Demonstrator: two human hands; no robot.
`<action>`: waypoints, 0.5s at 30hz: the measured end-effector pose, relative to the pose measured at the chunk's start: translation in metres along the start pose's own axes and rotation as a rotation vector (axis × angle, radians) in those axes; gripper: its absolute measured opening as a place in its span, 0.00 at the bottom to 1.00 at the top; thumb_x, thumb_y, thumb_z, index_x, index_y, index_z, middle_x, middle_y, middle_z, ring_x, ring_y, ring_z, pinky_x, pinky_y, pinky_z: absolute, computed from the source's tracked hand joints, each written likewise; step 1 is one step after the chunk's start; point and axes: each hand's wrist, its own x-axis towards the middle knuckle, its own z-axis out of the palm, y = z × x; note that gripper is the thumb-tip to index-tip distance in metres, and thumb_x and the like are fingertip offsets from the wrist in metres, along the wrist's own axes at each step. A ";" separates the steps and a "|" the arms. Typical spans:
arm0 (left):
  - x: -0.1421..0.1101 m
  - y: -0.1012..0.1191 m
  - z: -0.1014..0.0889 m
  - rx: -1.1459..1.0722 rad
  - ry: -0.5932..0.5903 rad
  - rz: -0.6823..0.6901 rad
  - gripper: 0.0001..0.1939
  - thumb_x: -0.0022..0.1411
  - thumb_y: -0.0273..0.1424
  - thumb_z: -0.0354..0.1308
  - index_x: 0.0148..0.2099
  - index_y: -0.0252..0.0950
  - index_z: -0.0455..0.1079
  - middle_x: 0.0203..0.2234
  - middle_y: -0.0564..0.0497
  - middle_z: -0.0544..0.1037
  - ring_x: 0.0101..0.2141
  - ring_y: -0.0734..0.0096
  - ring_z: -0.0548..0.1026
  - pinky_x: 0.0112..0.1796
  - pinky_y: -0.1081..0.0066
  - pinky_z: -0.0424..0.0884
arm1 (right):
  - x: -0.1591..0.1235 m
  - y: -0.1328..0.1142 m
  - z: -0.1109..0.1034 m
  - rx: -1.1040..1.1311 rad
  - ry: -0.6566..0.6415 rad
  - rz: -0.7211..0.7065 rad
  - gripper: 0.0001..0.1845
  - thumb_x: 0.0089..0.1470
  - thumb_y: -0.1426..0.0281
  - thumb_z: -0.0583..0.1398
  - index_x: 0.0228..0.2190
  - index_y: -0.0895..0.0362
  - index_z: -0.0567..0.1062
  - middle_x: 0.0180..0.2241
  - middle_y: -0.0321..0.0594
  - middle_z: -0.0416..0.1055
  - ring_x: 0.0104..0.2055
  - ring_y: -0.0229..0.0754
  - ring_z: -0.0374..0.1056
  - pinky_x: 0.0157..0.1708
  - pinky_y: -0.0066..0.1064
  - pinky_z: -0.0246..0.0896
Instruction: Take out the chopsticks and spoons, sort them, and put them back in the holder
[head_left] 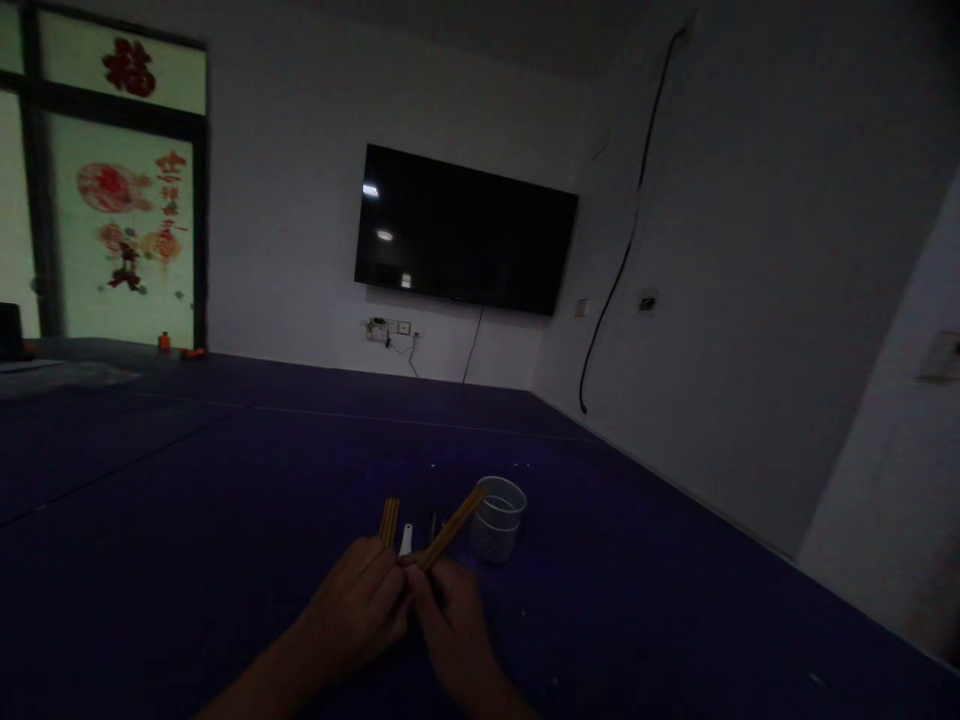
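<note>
Spreading from near to far, the dark purple-blue flat surface (225,480) supports the small things. At near centre, the bare left hand (360,600) meets the bare right hand (459,620), perhaps to steady it; the left's grip is hidden. Just right, a grey cylindrical cup (496,542) stands upright. Slim brown sticks (456,528), clamped in the right hand, slant far-right toward its rim, apparently bunched for control. A slim white handle (406,538) shows farther left.
</note>
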 end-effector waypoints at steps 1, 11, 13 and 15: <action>0.000 0.000 0.000 0.006 0.003 0.001 0.08 0.61 0.22 0.46 0.34 0.36 0.65 0.22 0.50 0.71 0.24 0.70 0.67 0.29 0.68 0.65 | 0.000 -0.001 0.000 0.007 0.007 0.004 0.22 0.60 0.55 0.50 0.32 0.56 0.77 0.29 0.40 0.74 0.33 0.40 0.69 0.35 0.29 0.62; -0.014 -0.016 0.002 -0.046 -0.116 -0.361 0.18 0.67 0.33 0.40 0.29 0.36 0.66 0.22 0.48 0.71 0.26 0.68 0.67 0.30 0.67 0.62 | 0.023 0.016 -0.037 0.096 0.537 0.197 0.26 0.57 0.49 0.50 0.32 0.59 0.73 0.19 0.33 0.64 0.21 0.37 0.61 0.22 0.27 0.56; -0.016 -0.021 0.007 -0.068 -0.223 -0.528 0.21 0.68 0.35 0.38 0.29 0.37 0.66 0.23 0.48 0.72 0.28 0.67 0.68 0.32 0.66 0.63 | 0.031 0.024 -0.057 0.016 0.714 0.210 0.28 0.55 0.47 0.50 0.32 0.59 0.72 0.20 0.34 0.65 0.22 0.39 0.62 0.22 0.28 0.56; -0.018 -0.025 0.013 -0.100 -0.327 -0.666 0.22 0.68 0.37 0.36 0.29 0.37 0.66 0.24 0.48 0.73 0.30 0.66 0.70 0.34 0.66 0.64 | 0.037 0.032 -0.076 -0.091 0.819 0.189 0.29 0.56 0.47 0.49 0.36 0.60 0.72 0.23 0.38 0.68 0.26 0.41 0.65 0.25 0.29 0.58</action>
